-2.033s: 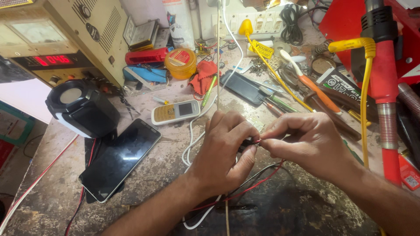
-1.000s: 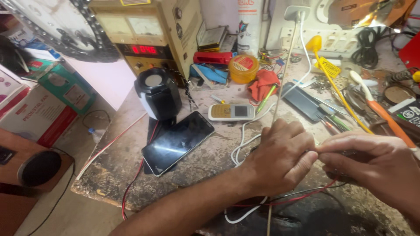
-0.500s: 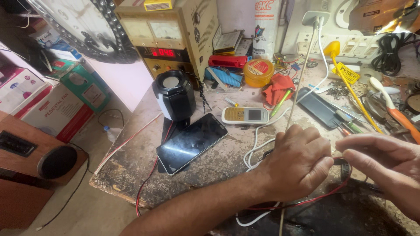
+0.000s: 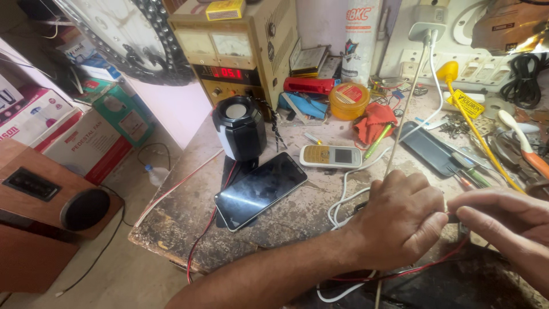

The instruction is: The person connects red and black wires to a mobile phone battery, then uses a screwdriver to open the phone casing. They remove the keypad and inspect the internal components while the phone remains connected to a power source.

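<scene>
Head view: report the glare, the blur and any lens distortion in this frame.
Head view: even daylight with soft shadows; pale glare streaks the dark smartphone screen; the left hand and right hand look slightly soft, pinching a wire too small to make out; edges bow outward with wide-angle distortion, seen at the wooden speaker.

A thin red insulated wire (image 4: 426, 268) runs along the worn workbench top under both hands, curving left to right; its upper end is hidden between the pinching fingertips; it lies slack, partly over a dark mat.
</scene>
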